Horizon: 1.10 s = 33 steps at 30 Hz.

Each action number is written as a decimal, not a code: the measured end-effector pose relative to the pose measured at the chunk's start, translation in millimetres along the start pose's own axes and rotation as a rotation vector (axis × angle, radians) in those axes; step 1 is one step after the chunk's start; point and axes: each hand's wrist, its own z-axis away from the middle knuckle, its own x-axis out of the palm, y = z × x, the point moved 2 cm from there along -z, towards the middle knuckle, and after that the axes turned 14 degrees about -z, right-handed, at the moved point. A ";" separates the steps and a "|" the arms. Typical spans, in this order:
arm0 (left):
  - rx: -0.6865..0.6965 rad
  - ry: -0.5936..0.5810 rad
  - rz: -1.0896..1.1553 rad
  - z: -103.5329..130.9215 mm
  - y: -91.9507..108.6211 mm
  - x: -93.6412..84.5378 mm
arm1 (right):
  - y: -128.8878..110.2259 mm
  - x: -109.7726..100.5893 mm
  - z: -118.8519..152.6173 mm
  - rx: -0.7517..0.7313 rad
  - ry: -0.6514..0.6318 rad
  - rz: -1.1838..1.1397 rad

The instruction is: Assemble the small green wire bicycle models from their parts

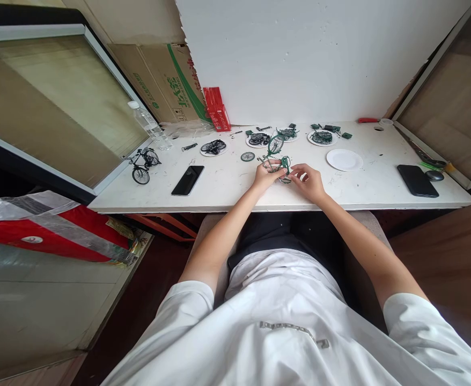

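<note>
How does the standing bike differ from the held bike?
Colour: standing bike black, held bike mainly green.
Support: standing bike rests on the table, held bike is in the left hand.
Place: standing bike at left, held bike near centre.
Both are miniature bikes.

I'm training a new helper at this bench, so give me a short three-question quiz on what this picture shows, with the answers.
1. Multiple choice. What does the left hand hold?
a) a phone
b) a green model bicycle
c) a plate

2. True or false: the small black bicycle stands right on the table, with no plate under it.

3. Fill in the missing word: the loose wheel lies nearer to the ____ hand.

Key: 1. b; 2. true; 3. left.
</note>
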 end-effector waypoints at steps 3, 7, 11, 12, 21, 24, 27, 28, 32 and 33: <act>-0.010 -0.011 0.015 -1.2 -2.3 -0.1 | 0.2 3.3 1.6 -0.091 -0.008 0.125; -0.027 -0.024 0.050 -1.8 -3.7 0.9 | -2.1 6.7 3.9 -0.176 -0.050 0.207; -0.048 -0.031 0.053 0.0 -0.9 1.9 | -5.6 5.7 4.1 -0.178 -0.037 0.217; -0.052 -0.033 0.055 0.6 0.0 1.9 | -6.6 5.2 3.9 -0.174 -0.031 0.207; -0.043 -0.082 0.020 5.2 5.9 2.3 | -11.7 3.0 2.3 -0.113 0.016 0.121; -0.045 -0.091 0.000 6.3 7.4 3.0 | -12.5 2.8 0.9 -0.117 0.008 0.108; -0.046 -0.081 -0.016 6.2 7.4 2.6 | -12.6 2.6 0.0 -0.117 0.004 0.105; -0.046 -0.079 -0.018 5.9 6.9 2.3 | -12.4 2.6 -0.1 -0.114 0.005 0.107; -0.057 -0.093 -0.007 3.9 3.3 1.1 | -12.1 2.6 0.3 -0.119 0.004 0.100; -0.062 -0.097 -0.008 3.5 2.5 0.9 | -12.2 2.6 0.5 -0.118 0.003 0.097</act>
